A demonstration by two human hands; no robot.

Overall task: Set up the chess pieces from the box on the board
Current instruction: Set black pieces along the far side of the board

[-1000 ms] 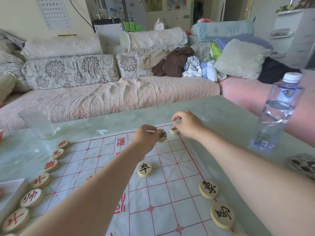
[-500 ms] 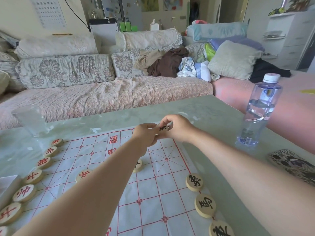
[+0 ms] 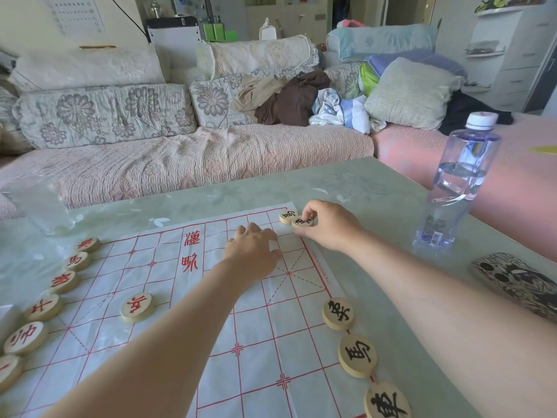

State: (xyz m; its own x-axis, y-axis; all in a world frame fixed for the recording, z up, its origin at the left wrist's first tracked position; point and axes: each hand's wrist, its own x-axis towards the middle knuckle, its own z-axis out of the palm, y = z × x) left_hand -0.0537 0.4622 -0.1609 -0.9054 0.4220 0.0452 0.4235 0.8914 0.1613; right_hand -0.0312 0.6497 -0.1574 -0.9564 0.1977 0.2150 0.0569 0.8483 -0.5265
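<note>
My two hands over the far right corner of a paper chess board (image 3: 193, 342)

My right hand (image 3: 330, 227) pinches a black-marked piece (image 3: 302, 222) at that corner, touching a second black piece (image 3: 287, 215) beyond it. My left hand (image 3: 253, 251) rests palm-down on the board just beside them, fingers loosely together, holding nothing I can see

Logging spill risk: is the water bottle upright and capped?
Upright and capped. The water bottle stands on the table with its white cap on, partly filled, apart from the board.
</note>
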